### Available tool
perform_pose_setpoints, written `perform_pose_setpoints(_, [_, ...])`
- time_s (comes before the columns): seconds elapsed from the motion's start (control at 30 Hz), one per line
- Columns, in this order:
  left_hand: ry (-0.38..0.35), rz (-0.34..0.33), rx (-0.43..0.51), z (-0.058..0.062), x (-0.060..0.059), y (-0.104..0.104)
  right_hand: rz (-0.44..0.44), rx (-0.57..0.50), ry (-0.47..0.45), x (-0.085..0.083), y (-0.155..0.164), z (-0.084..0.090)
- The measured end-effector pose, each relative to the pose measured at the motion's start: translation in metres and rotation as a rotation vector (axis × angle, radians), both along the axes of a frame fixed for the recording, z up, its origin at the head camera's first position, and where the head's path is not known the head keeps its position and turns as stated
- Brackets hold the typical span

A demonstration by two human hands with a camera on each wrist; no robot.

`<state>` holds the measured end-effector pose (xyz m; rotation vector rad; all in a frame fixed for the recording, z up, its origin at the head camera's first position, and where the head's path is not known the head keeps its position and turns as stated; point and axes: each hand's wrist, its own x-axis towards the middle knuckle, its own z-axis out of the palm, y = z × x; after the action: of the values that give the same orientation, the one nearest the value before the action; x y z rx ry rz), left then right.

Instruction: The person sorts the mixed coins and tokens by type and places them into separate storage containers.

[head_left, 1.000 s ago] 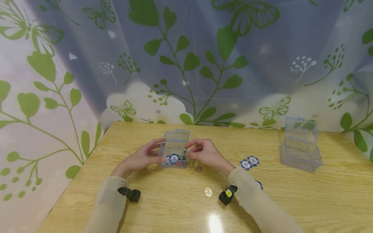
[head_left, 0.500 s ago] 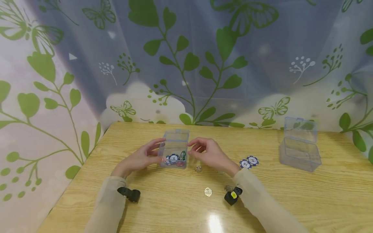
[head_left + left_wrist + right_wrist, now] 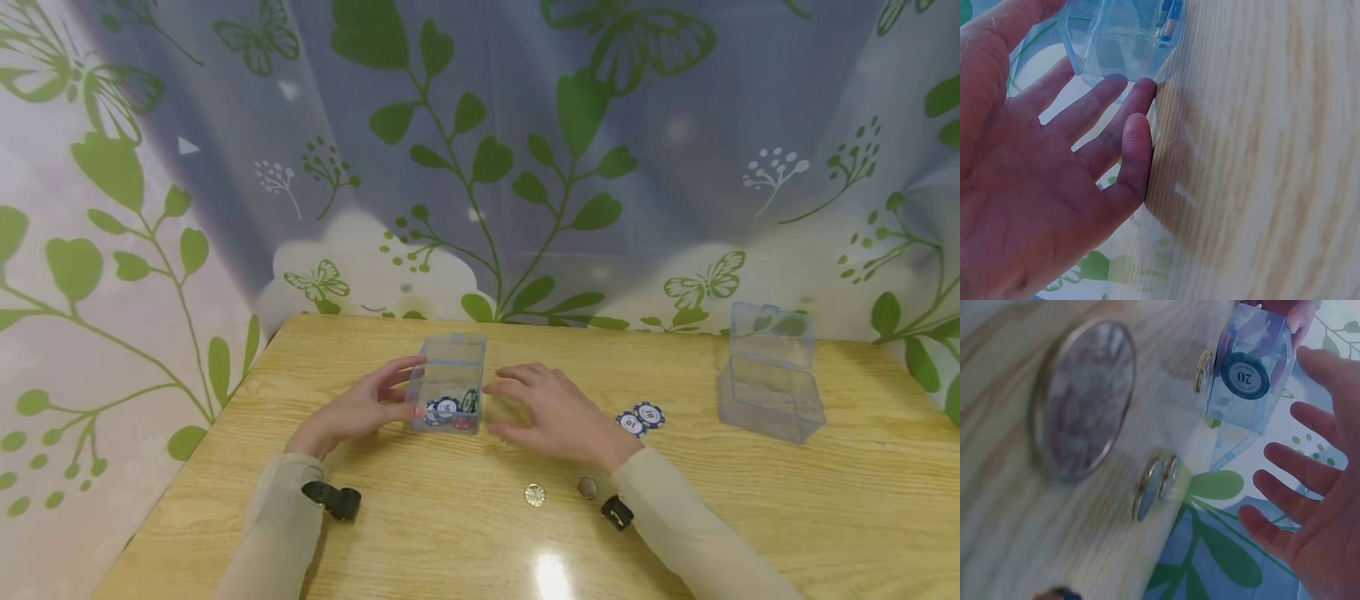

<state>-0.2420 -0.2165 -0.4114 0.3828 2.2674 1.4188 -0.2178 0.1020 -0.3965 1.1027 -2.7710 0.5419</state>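
Note:
My left hand holds the left side of an open clear plastic box, thumb at the front corner and index finger near the back. Its other fingers reach the box wall in the left wrist view. Inside lie blue-and-white poker chips, a green poker chip and something red. In the right wrist view, the green chip reads 20. My right hand hovers just right of the box, fingers spread and holding nothing. A coin-like disc stands close to the box.
Gold coin-like discs lie on the wooden table, a darker disc beside them. Two blue poker chips marked 10 are right of my hand. Another open clear box stands far right. A leafy curtain hangs behind.
My right hand has let go of the green chip, which stays in the box. The hand has drawn back right and toward me, its fingers opening. My left hand has stayed put.

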Motion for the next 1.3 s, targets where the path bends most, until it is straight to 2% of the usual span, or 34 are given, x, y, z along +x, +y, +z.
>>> perform_pose_setpoints(0.23, [-0.007,0.006,0.0,-0.002,-0.001,0.0,-0.016,0.062,0.076,0.005,0.009,0.0])
perform_pose_setpoints(0.57, [0.036,-0.032,-0.003,-0.005,-0.001,-0.003,-0.07,0.139,0.075,0.012,0.021,-0.001])
perform_pose_setpoints(0.73, [0.03,-0.035,0.013,-0.005,-0.001,-0.003,-0.085,0.148,0.104,0.014,0.028,-0.003])
perform_pose_setpoints(1.3, [0.029,-0.03,0.01,-0.004,-0.002,-0.002,-0.134,0.15,0.093,0.017,0.049,-0.004])
